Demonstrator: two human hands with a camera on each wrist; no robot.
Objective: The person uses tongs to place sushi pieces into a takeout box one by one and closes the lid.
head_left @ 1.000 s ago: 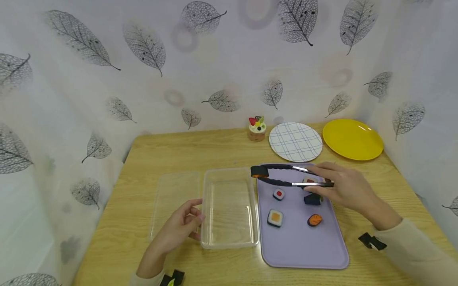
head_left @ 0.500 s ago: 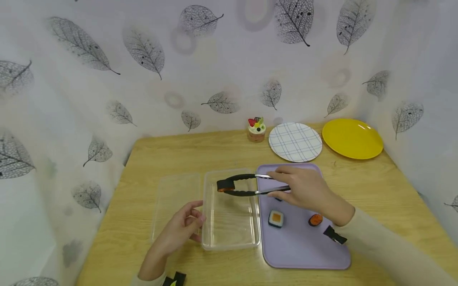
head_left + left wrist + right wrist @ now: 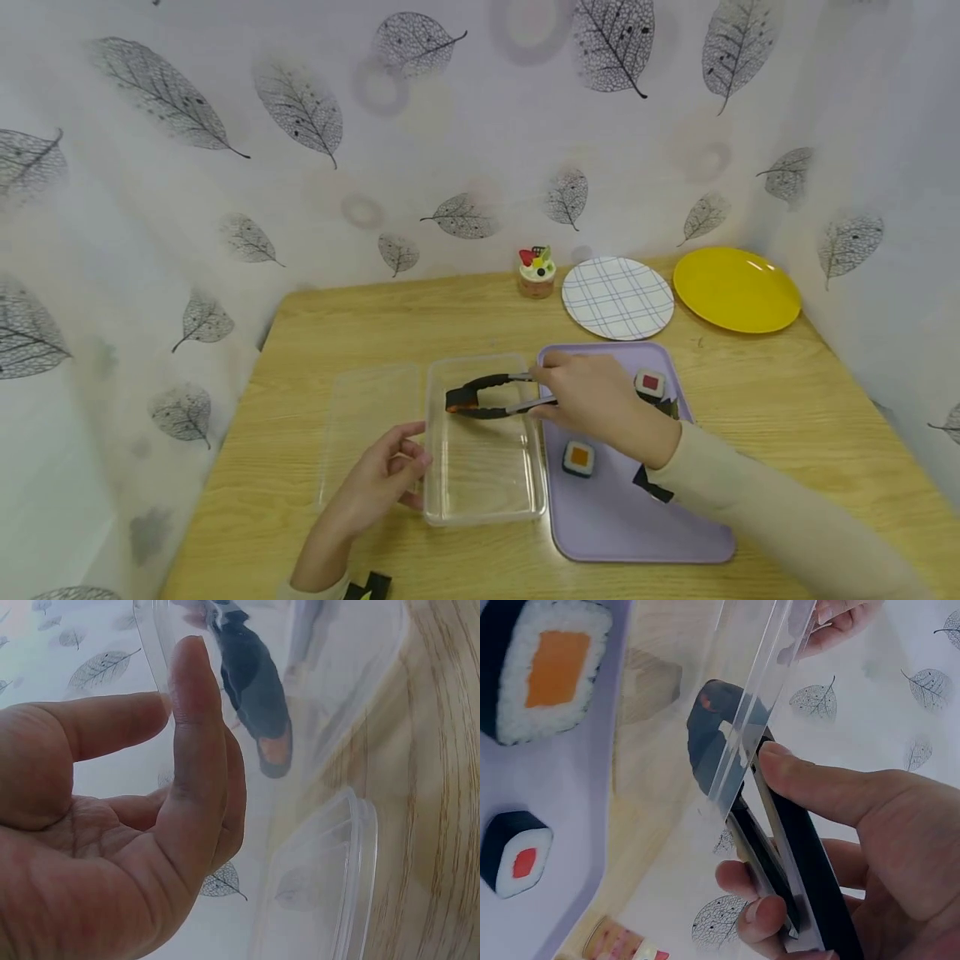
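Observation:
My right hand (image 3: 592,396) grips black-and-silver tongs (image 3: 495,381), which reach left over a clear plastic box (image 3: 487,517). Between the tong tips is a black-wrapped sushi roll (image 3: 459,400) with some orange, inside the box near its left wall. In the right wrist view, the tongs (image 3: 799,847) run past the clear wall, and the roll shows dark behind it. My left hand (image 3: 371,479) holds the box's left side, thumb at the rim and fingers against the outer wall. The left wrist view shows that hand (image 3: 180,787) with the roll seen through plastic.
A lilac tray (image 3: 622,533) on the right bears sushi pieces, including one with an orange centre (image 3: 578,458) and one with a red centre (image 3: 649,384). A clear lid (image 3: 367,400) lies left. Behind stand a toy cupcake (image 3: 537,273), a checked plate (image 3: 618,297) and a yellow plate (image 3: 737,289).
My right hand has carried the roll in the tongs leftward from over the tray, then lowered it into the box. My left hand has stayed at the box's side.

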